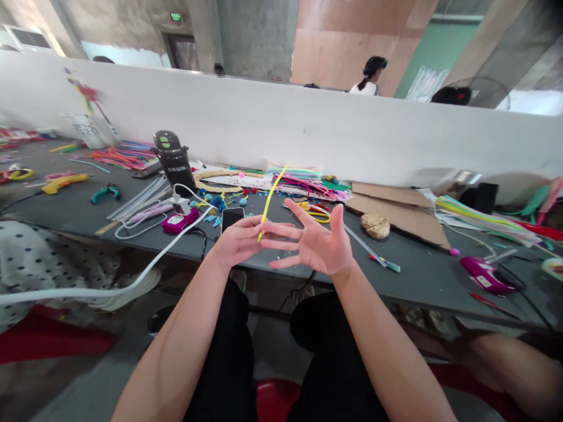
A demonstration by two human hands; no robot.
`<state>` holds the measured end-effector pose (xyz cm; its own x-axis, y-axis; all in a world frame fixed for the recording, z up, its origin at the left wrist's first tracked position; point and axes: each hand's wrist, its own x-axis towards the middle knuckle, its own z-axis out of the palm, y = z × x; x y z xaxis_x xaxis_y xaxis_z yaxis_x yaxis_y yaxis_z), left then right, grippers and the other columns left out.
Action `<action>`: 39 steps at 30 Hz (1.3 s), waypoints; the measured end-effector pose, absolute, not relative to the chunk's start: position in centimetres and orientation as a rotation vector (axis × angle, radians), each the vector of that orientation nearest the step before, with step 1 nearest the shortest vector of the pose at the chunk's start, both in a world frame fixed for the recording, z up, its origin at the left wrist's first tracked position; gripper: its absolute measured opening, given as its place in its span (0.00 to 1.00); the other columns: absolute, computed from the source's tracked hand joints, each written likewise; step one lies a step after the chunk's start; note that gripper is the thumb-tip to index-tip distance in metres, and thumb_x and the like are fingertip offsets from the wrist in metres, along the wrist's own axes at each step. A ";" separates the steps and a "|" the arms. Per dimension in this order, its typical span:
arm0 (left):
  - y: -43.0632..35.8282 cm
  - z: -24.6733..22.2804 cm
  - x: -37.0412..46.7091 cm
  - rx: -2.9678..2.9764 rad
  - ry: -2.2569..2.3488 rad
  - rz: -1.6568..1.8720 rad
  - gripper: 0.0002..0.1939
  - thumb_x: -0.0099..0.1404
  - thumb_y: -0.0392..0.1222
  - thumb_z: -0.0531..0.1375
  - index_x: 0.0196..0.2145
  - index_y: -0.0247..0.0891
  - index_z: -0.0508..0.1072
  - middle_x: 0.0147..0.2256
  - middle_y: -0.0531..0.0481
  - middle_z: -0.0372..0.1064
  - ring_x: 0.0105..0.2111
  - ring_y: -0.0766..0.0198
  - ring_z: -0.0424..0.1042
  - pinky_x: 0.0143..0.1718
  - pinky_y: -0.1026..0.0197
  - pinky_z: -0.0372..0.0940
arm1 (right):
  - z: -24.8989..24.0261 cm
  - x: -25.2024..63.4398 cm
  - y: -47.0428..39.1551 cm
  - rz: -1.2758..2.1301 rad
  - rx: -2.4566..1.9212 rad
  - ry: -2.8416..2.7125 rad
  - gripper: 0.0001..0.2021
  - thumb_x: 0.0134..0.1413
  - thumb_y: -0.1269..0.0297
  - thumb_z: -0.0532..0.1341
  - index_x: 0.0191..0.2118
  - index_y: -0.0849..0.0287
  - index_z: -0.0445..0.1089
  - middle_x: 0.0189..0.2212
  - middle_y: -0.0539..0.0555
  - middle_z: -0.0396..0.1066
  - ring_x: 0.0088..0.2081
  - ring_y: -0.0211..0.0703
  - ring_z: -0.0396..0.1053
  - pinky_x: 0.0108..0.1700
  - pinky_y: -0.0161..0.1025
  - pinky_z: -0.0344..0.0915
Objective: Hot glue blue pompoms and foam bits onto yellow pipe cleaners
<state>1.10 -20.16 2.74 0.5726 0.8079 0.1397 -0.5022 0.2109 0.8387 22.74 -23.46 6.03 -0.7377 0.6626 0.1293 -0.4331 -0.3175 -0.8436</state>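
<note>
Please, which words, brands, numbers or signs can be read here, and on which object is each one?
"DAWN": on the black bottle.
"EXIT", small: on the green sign; characters above it unreadable.
Too blurred: lettering on the white cup.
Too small: labels on the left magenta box and the right magenta box.

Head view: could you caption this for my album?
At a cluttered dark-grey table, the left hand pinches a slender, curved yellow strip while the right hand is spread open.
</note>
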 end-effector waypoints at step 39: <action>-19.3 2.6 1.3 1.138 0.555 1.367 0.07 0.62 0.43 0.62 0.31 0.38 0.68 0.13 0.58 0.56 0.20 0.64 0.66 0.34 0.60 0.64 | 4.3 23.2 -21.2 1.685 -0.597 -1.180 0.34 0.59 0.36 0.48 0.63 0.51 0.57 0.46 0.58 0.77 0.47 0.51 0.76 0.50 0.52 0.69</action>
<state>1.27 -19.29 2.65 0.1925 0.9368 0.2921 -0.4684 -0.1739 0.8663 23.24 -21.24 4.27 -0.4210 0.8983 0.1257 -0.4249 -0.0729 -0.9023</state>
